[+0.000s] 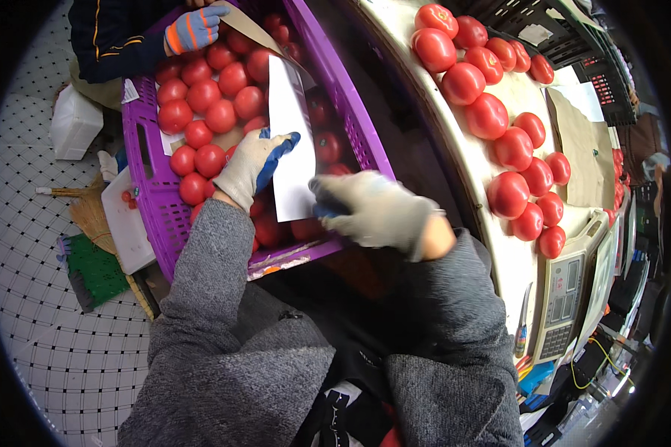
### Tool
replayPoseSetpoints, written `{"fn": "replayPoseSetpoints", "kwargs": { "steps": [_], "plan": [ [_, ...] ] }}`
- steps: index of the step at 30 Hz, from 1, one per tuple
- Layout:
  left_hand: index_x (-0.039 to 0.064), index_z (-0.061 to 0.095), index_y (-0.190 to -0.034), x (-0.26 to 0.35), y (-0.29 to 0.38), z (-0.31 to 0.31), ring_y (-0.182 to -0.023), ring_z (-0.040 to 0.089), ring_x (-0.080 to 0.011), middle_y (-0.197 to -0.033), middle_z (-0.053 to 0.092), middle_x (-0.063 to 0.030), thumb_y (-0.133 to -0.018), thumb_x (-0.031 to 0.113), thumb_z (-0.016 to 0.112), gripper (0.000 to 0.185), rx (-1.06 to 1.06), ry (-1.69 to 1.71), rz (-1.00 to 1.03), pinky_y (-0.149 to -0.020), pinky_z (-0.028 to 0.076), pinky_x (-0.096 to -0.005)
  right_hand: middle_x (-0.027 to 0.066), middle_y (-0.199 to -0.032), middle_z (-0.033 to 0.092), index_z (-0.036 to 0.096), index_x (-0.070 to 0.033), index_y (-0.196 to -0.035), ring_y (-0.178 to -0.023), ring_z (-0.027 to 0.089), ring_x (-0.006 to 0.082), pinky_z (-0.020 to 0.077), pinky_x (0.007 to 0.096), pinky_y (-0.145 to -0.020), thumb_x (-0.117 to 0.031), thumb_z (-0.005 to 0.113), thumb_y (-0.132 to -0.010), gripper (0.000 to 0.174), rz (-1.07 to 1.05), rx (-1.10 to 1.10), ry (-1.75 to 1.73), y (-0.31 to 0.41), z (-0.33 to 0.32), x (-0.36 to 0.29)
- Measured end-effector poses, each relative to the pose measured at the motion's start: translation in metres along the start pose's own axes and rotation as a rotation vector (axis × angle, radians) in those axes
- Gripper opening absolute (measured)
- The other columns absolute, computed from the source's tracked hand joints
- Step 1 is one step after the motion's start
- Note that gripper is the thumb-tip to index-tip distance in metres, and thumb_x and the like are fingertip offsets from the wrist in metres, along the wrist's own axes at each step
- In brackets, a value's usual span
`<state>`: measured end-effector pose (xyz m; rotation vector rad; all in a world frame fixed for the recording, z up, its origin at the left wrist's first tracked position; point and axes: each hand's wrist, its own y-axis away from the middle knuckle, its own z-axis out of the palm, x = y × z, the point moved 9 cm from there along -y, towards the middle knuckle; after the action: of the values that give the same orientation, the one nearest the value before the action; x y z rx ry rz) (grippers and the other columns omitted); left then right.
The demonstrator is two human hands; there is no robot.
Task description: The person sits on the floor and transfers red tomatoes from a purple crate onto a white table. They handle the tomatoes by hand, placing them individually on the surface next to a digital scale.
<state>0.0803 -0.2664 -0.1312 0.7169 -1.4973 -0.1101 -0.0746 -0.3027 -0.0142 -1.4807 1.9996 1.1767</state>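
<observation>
A purple plastic crate [358, 120] holds many red tomatoes [204, 96]. Over the tomatoes stands a sheet of white paper [292, 139], tilted, with its lower end towards me. My left hand [257, 162], in a white work glove with blue coating, grips the sheet's left side between thumb and fingers. At the sheet's lower right edge is my right hand [369, 209], gloved the same way and blurred; whether its fingers hold the paper is unclear. A brown sheet of paper or card [251, 28] rises at the crate's far end, touched by another person's blue and orange glove [195, 31].
On the right, a pale table [475, 184] bears loose tomatoes [513, 148], brown paper [581, 145], a weighing scale [565, 290] and a knife [522, 324]. Black crates [542, 39] stand beyond. At left are a white tub [120, 223], a straw broom [92, 212] and a white box [77, 123].
</observation>
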Motion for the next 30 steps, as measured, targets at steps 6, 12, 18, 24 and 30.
{"fn": "replayPoseSetpoints", "kwargs": {
  "steps": [6,12,18,24,30],
  "plan": [
    [-0.007,0.064,-0.108,-0.009,0.000,0.002,-0.082,0.066,-0.0164,-0.094,0.069,-0.0088,-0.091,0.020,0.067,0.032,-0.028,0.170,-0.029,-0.071,0.053,-0.0294,0.0199,-0.107,0.067,0.058,0.009,-0.121,-0.098,0.067,0.0272,0.0499,0.0375,-0.095,-0.001,0.056,-0.083,0.040,0.131,1.219,-0.822,0.211,-0.060,0.053],
    [-0.004,0.064,-0.111,-0.006,-0.006,0.011,-0.086,0.065,-0.0166,-0.097,0.069,-0.0081,-0.092,0.021,0.065,0.032,-0.120,0.104,0.016,-0.075,0.053,-0.0288,0.0164,-0.127,0.059,0.051,0.002,-0.134,-0.113,0.058,0.0252,0.0432,0.0344,-0.101,-0.006,0.066,-0.087,0.050,1.030,1.419,0.091,0.463,0.022,0.132],
    [-0.005,0.065,-0.107,-0.002,-0.009,0.005,-0.083,0.065,-0.0158,-0.095,0.068,-0.0067,-0.088,0.011,0.069,0.026,-0.101,0.127,0.035,-0.072,0.053,-0.0285,0.0176,-0.126,0.059,0.047,-0.007,-0.140,-0.116,0.057,0.0301,0.0425,0.0375,-0.100,-0.013,0.070,-0.084,0.061,1.186,1.229,-0.050,0.535,0.127,0.189],
    [-0.002,0.066,-0.109,0.005,-0.006,0.006,-0.082,0.066,-0.0160,-0.093,0.069,-0.0061,-0.090,0.023,0.069,0.032,-0.084,0.013,0.072,-0.071,0.053,-0.0283,0.0182,-0.123,0.059,0.051,-0.005,-0.134,-0.117,0.054,0.0350,0.0402,0.0410,-0.102,-0.007,0.068,-0.078,0.059,1.309,1.054,0.173,0.553,0.123,0.197],
    [-0.002,0.065,-0.106,-0.002,-0.007,0.005,-0.081,0.065,-0.0160,-0.093,0.068,-0.0059,-0.090,0.016,0.066,0.024,-0.097,0.055,0.016,-0.070,0.053,-0.0283,0.0154,-0.116,0.063,0.057,-0.001,-0.126,-0.106,0.061,0.0281,0.0475,0.0347,-0.094,0.002,0.060,-0.080,0.046,1.066,1.247,0.255,0.522,0.083,0.131]
  ]
}}
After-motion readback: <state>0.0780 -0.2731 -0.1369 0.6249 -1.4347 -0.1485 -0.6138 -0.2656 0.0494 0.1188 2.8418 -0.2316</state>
